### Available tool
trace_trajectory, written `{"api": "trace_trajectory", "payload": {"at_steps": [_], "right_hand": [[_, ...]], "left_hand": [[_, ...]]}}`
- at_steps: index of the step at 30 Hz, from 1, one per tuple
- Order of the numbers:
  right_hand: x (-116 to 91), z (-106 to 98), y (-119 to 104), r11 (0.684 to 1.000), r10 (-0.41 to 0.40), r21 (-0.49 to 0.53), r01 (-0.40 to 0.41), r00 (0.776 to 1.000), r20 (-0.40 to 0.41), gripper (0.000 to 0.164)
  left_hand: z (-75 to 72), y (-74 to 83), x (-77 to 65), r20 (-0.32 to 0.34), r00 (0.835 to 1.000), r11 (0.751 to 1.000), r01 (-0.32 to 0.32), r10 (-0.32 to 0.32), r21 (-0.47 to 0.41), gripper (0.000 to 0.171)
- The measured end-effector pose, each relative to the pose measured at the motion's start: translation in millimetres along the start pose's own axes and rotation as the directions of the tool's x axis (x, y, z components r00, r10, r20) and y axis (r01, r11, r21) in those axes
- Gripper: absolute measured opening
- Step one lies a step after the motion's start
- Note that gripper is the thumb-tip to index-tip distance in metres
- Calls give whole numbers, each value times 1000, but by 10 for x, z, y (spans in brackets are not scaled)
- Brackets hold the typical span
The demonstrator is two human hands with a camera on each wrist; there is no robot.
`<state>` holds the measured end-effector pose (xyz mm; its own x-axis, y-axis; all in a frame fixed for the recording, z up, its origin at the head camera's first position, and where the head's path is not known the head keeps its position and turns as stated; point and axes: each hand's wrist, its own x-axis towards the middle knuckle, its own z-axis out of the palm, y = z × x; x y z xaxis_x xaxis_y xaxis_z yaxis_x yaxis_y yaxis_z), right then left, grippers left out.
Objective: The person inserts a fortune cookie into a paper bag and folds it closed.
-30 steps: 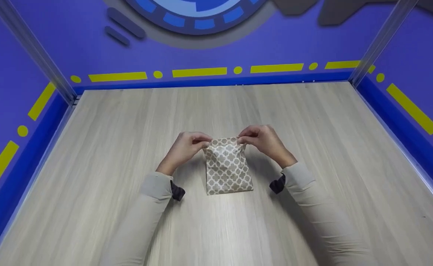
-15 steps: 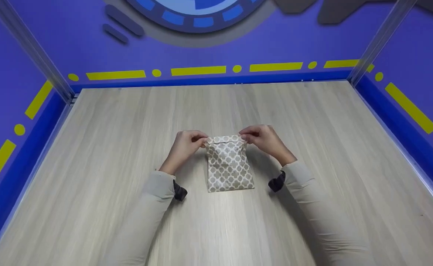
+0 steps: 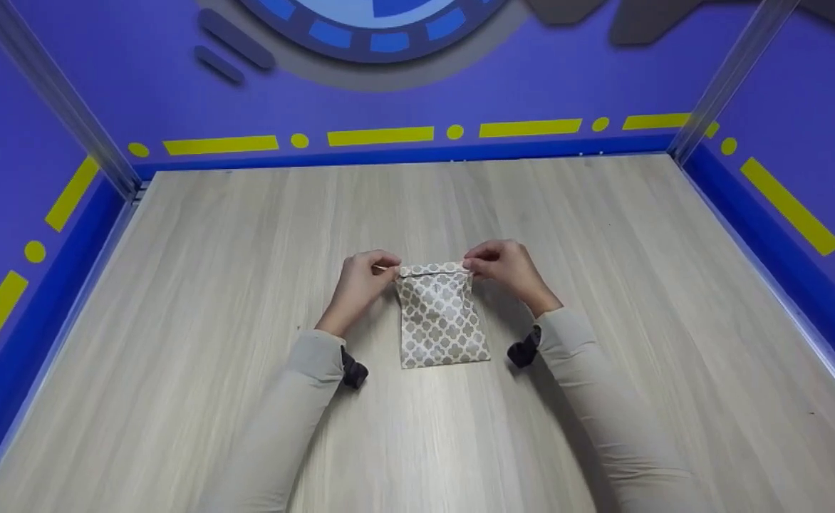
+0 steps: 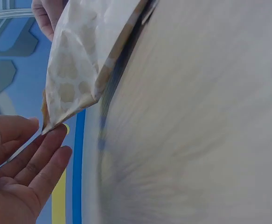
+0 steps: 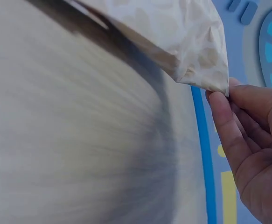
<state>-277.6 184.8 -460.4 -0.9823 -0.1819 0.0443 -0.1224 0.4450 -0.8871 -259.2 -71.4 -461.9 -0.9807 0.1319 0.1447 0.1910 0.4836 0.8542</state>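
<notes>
A small paper bag (image 3: 442, 320) with a beige-and-white quatrefoil pattern lies in front of the person in the head view. A narrow folded strip (image 3: 432, 268) runs along its top edge. My left hand (image 3: 364, 285) is at the left end of that fold, and in the left wrist view the bag's corner (image 4: 56, 116) sits at its thumb and fingertips. On the other side, my right hand (image 3: 506, 269) pinches the right end of the fold. The right wrist view shows that corner (image 5: 219, 84) between thumb and fingers. The bag's inside is hidden.
The bag is on a wood-grain table (image 3: 246, 228). Blue-purple printed panels (image 3: 417, 107) with yellow dashes enclose its back and sides, and metal posts (image 3: 734, 78) stand at the back corners. A dark wrist camera (image 3: 524, 349) hangs from each sleeve.
Both hands have shifted slightly apart to the ends of the bag's top. The top edge, earlier standing up between the fingers, now shows as a flatter folded strip.
</notes>
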Motion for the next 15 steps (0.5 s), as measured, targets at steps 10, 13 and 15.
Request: {"api": "trace_trajectory", "payload": {"at_steps": [10, 13, 15], "right_hand": [[4, -2, 52, 998, 66, 12, -66, 998, -15, 16], [3, -10, 70, 996, 89, 11, -89, 996, -8, 18], [7, -13, 82, 995, 103, 16, -103, 995, 2, 20]], "left_hand": [[-25, -43, -15, 6, 1000, 999, -16, 16, 47, 14], [-33, -59, -20, 21, 1000, 999, -21, 20, 49, 15], [-36, -72, -22, 35, 999, 999, -16, 14, 47, 17]]}}
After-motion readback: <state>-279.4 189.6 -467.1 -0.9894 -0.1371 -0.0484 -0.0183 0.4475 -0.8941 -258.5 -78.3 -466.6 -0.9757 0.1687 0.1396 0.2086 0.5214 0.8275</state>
